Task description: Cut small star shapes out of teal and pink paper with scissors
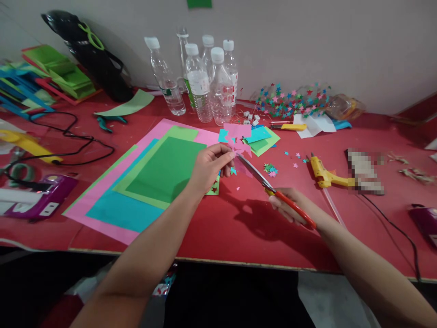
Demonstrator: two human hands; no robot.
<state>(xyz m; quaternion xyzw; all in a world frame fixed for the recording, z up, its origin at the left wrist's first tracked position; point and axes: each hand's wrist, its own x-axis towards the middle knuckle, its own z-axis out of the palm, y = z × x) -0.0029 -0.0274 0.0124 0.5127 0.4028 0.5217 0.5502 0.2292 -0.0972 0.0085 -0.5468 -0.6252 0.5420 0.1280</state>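
My left hand (213, 169) is closed in a pinch on a small piece of pink paper (239, 146), above the red table. In my right hand (290, 205) are scissors (290, 207) with red handles, their blades reaching up and left to the pink paper at my left fingertips. Whether the blades are slightly parted I cannot tell. A small heap of cut paper stars (270, 169) lies just beyond the scissors. Left of my left hand is a stack of green, blue and pink paper sheets (167, 168). More pink scraps (237, 130) lie behind the fingers.
Plastic bottles (221, 91) stand at the wall, with a bottle covered in stars (293, 101) lying beside them. A yellow cutter (289, 127) and a yellow glue gun (326, 174) are at right. A black cord (73, 132) crosses the left side near a black flask (99, 64).
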